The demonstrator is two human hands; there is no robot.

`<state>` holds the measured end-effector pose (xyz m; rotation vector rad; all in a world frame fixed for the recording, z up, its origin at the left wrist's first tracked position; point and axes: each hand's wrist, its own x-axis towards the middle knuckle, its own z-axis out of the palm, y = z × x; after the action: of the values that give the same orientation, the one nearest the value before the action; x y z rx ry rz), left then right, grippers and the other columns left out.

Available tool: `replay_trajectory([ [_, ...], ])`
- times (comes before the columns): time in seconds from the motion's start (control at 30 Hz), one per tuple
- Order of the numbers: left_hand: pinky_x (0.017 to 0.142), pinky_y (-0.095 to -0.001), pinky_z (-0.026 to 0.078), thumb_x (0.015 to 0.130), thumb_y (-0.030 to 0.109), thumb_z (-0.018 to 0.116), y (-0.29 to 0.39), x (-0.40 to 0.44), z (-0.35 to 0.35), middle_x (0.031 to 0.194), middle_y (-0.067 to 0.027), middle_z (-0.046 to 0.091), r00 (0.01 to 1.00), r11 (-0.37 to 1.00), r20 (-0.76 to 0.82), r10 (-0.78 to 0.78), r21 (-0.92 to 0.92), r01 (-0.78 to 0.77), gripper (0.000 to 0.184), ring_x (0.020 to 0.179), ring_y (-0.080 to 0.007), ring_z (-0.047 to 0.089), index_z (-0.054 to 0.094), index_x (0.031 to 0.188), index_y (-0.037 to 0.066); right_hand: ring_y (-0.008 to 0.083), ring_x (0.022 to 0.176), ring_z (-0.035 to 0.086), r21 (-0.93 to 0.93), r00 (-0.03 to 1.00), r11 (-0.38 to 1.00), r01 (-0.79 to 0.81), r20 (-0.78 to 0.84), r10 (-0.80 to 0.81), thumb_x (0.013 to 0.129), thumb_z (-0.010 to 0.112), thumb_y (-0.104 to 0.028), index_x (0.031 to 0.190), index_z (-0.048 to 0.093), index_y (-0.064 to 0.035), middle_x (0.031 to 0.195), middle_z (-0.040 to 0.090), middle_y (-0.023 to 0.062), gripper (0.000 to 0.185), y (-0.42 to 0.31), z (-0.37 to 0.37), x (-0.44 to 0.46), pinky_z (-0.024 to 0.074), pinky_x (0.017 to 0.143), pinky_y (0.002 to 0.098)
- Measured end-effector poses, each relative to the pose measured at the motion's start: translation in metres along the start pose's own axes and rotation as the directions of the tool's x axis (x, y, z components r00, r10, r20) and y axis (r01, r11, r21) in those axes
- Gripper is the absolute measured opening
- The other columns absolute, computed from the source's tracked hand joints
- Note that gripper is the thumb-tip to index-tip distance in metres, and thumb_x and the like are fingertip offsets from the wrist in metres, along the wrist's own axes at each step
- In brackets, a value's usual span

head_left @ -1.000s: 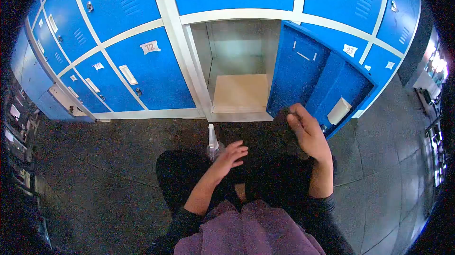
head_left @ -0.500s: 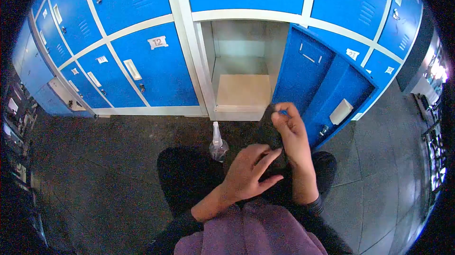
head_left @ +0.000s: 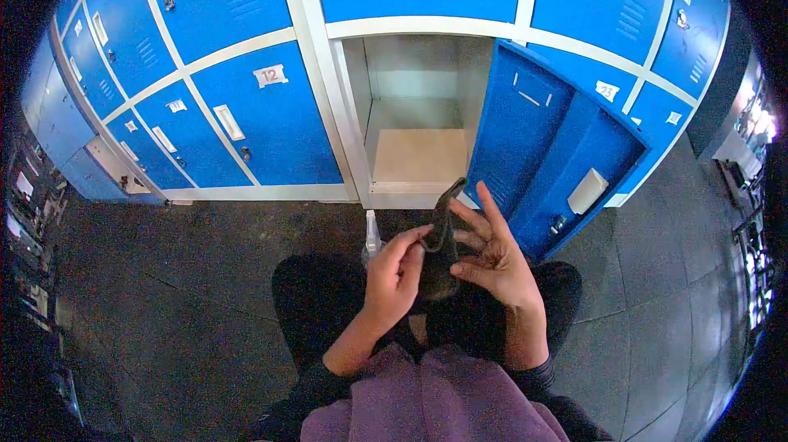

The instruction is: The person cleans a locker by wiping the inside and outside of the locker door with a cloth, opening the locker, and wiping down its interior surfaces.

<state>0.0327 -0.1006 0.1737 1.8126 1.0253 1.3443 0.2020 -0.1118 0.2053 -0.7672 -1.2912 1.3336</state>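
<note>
A dark, folded cloth (head_left: pixel 440 265) hangs in front of my knees, between my two hands. My left hand (head_left: pixel 394 278) is closed on its left edge, thumb and fingers pinched together. On the other side, my right hand (head_left: pixel 499 265) has its fingers spread, with the index finger pointing up. Its thumb and fingertips are close to the cloth's right side; whether they touch it I cannot tell. Beyond my left hand a clear spray bottle with a white nozzle (head_left: pixel 372 233) stands on the floor, its lower part hidden by that hand.
Ahead is an open locker compartment (head_left: pixel 419 155) with a pale bottom. Its blue door (head_left: pixel 533 146) swings out to the right, close to my right hand. Blue lockers (head_left: pixel 263 130) line both sides. Dark tiled floor (head_left: pixel 180 278) surrounds my bent knees.
My left hand has risen and pinched the dark cloth. My right hand has lowered slightly and its fingers have spread from a pinch. The cloth now shows clearly between them.
</note>
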Motion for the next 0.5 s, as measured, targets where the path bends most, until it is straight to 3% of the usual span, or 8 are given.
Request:
replay_trajectory([
  [0.03, 0.053, -0.0201, 0.043, 0.088, 0.004, 0.049, -0.003, -0.001, -0.001, 0.084, -0.0022, 0.056, 0.995, 0.995, 0.019, -0.099, -0.016, 0.1, 0.026, 0.068, -0.0062, 0.052, 0.053, 0.114, 0.005, 0.0194, 0.108, 0.052, -0.001, 1.0, 1.0, 0.011, -0.003, -0.011, 0.066, 0.06, 0.018, 0.142, 0.01, -0.0136, 0.141, 0.03, 0.0126, 0.097, 0.0, 0.0, 0.0, 0.0494, 0.076, 0.0258],
  [0.07, 0.051, -0.0181, 0.038, 0.091, 0.008, 0.048, -0.01, -0.001, 0.002, 0.072, 0.0037, 0.049, 0.998, 0.996, -0.031, -0.046, -0.074, 0.043, 0.019, 0.058, -0.0019, 0.043, 0.053, 0.108, 0.005, 0.02, 0.108, 0.052, -0.001, 1.0, 1.0, 0.023, -0.006, -0.023, 0.066, 0.06, 0.018, 0.142, 0.012, -0.0132, 0.141, 0.03, 0.0122, 0.095, 0.001, 0.0, 0.0, 0.0493, 0.076, 0.0257],
  [0.17, 0.051, -0.0176, 0.036, 0.092, 0.012, 0.048, -0.012, 0.001, 0.004, 0.069, 0.0044, 0.044, 0.99, 0.966, -0.114, -0.086, -0.252, 0.055, 0.014, 0.058, -0.002, 0.041, 0.05, 0.103, 0.004, 0.0228, 0.11, 0.05, 0.052, 0.997, 0.998, 0.046, -0.061, -0.043, 0.068, 0.057, 0.017, 0.14, 0.021, -0.0115, 0.141, 0.029, 0.0094, 0.086, 0.006, -0.005, 0.001, 0.0485, 0.078, 0.0278],
  [0.3, 0.048, -0.0181, 0.032, 0.092, 0.012, 0.048, -0.015, 0.003, -0.002, 0.067, 0.0057, 0.04, 0.968, 0.961, -0.202, -0.148, -0.263, 0.092, 0.011, 0.059, -0.0015, 0.039, 0.046, 0.099, 0.004, 0.0263, 0.114, 0.049, 0.104, 0.977, 0.992, 0.065, -0.21, -0.042, 0.068, 0.055, 0.018, 0.136, 0.03, -0.0075, 0.142, 0.028, 0.0081, 0.076, 0.007, -0.015, 0.001, 0.048, 0.081, 0.0289],
  [0.33, 0.048, -0.0183, 0.03, 0.091, 0.012, 0.049, -0.017, 0.004, -0.004, 0.069, 0.0048, 0.043, 0.967, 0.973, -0.223, -0.125, -0.218, 0.076, 0.011, 0.059, -0.0014, 0.039, 0.046, 0.097, 0.003, 0.0276, 0.118, 0.046, 0.144, 0.965, 0.986, 0.084, -0.258, -0.044, 0.069, 0.054, 0.018, 0.133, 0.034, -0.0061, 0.142, 0.028, 0.0092, 0.071, 0.008, -0.016, 0.001, 0.0472, 0.083, 0.0298],
  [0.43, 0.047, -0.0202, 0.029, 0.09, 0.011, 0.05, -0.017, 0.0, -0.002, 0.068, 0.0007, 0.045, 0.974, 0.996, -0.214, -0.078, -0.053, 0.068, 0.011, 0.057, -0.0027, 0.038, 0.046, 0.095, 0.002, 0.0285, 0.12, 0.043, 0.176, 0.922, 0.97, 0.17, -0.376, -0.093, 0.068, 0.049, 0.02, 0.127, 0.041, -0.0039, 0.141, 0.03, 0.0118, 0.064, 0.014, -0.014, 0.002, 0.0491, 0.075, 0.0236],
  [0.5, 0.047, -0.0239, 0.036, 0.089, 0.011, 0.051, -0.013, -0.003, 0.0, 0.069, -0.0062, 0.05, 0.994, 0.995, -0.107, 0.014, 0.104, -0.003, 0.014, 0.054, -0.0092, 0.046, 0.047, 0.097, 0.0, 0.0288, 0.122, 0.041, 0.169, 0.912, 0.966, 0.195, -0.394, -0.115, 0.069, 0.05, 0.02, 0.123, 0.044, -0.0026, 0.14, 0.03, 0.0124, 0.059, 0.017, -0.003, 0.002, 0.0484, 0.079, 0.0253],
])
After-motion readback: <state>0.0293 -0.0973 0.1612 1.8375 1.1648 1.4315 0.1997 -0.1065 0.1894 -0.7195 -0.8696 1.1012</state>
